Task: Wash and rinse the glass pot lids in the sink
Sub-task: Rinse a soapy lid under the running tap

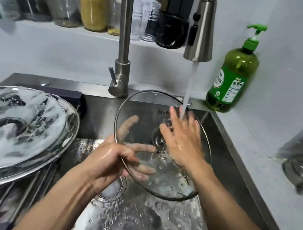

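The left hand (113,160) grips the near-left rim of a glass pot lid (147,112), thumb on the near face and fingers curled round behind the glass, where they show through it. The lid is held tilted over the sink (228,168), its upper edge toward the back wall of the basin. The right hand (182,138) lies flat on the lid's near face with fingers straight and spread, gripping nothing; its fingertips reach toward the upper right part of the rim. A stream of water (189,85) falls from the tap's spray head (202,29) onto the right hand's fingers and the glass. Both hands are wet.

Water and foam cover the sink floor, and the drain (114,191) sits just below the left wrist. At the left edge of the sink, a stack of soapy glass lids (14,128) rests on a rack of metal bars (12,198) laid across the basin. The tap column (124,50) stands at the sink's back edge. A green soap bottle (234,72) stands on the worktop at the sink's back right corner. Jars (93,6) line a shelf along the back wall.
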`<action>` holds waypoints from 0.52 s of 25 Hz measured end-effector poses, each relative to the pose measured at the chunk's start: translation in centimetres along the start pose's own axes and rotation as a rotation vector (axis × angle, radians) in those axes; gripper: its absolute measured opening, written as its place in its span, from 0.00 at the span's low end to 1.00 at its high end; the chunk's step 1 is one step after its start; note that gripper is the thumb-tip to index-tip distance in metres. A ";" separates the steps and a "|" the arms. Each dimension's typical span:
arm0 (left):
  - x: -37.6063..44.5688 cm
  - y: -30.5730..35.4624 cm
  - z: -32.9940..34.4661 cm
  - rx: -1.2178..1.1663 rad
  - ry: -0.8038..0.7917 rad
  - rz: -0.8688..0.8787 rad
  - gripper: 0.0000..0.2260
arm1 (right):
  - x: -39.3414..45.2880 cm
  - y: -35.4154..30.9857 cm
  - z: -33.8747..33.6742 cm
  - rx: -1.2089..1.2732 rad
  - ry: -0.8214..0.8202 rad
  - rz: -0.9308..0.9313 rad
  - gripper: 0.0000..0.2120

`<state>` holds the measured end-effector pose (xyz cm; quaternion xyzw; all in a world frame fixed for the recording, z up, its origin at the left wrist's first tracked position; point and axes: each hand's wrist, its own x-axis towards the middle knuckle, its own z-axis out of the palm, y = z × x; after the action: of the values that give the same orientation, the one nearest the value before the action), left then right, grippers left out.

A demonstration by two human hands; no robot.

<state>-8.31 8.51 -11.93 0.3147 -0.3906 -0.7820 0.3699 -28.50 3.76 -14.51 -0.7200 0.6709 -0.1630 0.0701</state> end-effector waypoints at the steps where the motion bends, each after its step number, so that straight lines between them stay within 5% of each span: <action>1: 0.1 -0.1 0.0 0.003 0.007 -0.006 0.47 | 0.3 -0.2 0.3 -0.001 0.008 0.047 0.34; 5: 0.4 -0.3 -0.7 -0.021 0.033 0.002 0.42 | 0.3 -1.5 2.1 0.080 -0.089 -0.242 0.33; 8: 0.2 -0.3 -1.3 -0.060 0.062 -0.013 0.42 | 0.8 -1.3 1.9 0.015 -0.052 0.019 0.37; 11: 0.4 -0.4 -1.5 -0.065 0.073 -0.009 0.42 | -1.1 -2.3 2.3 0.080 -0.138 -0.269 0.31; 13: 0.3 -0.2 -1.6 -0.069 0.065 -0.013 0.44 | -1.4 -0.1 0.5 -0.007 -0.039 -0.114 0.30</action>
<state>-7.30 7.70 -12.98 0.3296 -0.3491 -0.7868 0.3878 -28.29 5.07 -15.17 -0.7604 0.6277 -0.1504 0.0711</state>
